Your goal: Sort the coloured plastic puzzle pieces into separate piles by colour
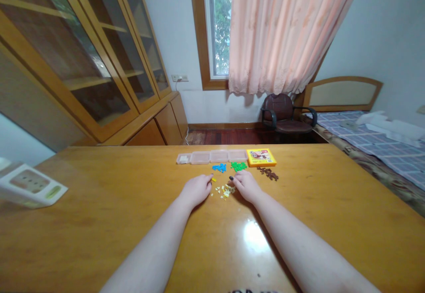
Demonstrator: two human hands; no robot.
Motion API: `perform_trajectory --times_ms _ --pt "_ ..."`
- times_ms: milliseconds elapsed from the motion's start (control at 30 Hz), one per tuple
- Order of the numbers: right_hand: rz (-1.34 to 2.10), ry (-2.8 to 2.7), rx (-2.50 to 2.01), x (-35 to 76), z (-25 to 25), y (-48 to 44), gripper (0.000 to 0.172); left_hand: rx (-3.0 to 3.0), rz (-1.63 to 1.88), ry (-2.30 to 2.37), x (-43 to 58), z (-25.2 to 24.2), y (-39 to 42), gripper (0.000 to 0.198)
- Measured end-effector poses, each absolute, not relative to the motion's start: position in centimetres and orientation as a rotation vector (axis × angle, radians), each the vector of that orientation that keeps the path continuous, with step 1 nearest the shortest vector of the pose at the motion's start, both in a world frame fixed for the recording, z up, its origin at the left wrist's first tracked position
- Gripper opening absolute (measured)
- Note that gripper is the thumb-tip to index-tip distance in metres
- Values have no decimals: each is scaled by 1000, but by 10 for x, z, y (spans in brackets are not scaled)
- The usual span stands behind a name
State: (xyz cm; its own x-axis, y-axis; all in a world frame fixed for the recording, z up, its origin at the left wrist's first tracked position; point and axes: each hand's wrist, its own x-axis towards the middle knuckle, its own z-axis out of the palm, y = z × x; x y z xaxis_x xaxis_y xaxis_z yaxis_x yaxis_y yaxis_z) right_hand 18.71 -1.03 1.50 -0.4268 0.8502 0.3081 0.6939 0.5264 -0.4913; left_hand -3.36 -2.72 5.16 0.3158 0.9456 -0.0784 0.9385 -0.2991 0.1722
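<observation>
My left hand (198, 188) is closed, with a small yellow piece (214, 179) at its fingertips. My right hand (246, 185) is also closed, and a small black piece (231, 178) shows at its fingertips. Between the hands, nearer to the right one, lies a loose heap of small cream and yellow pieces (227, 191). Just beyond them are a pile of blue pieces (219, 167) and a pile of green pieces (238, 166). Brown pieces (268, 173) are scattered to the right of my right hand.
A row of clear plastic boxes (201, 157) stands behind the piles, beside a yellow printed box (261, 157). At the wooden table's (133, 182) left side is a white carton (31, 184). Dark objects are cut off at the bottom edge. A chair (282, 112) stands beyond the table.
</observation>
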Motion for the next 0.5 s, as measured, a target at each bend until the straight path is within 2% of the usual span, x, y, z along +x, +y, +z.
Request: perform_trajectory --times_ms 200,500 --pt "363 -2343 -1197 185 14 -12 44 2280 -213 1855 -22 50 -33 55" --pt "345 -2294 -1221 185 20 -13 43 2331 -175 1857 -20 46 -31 48"
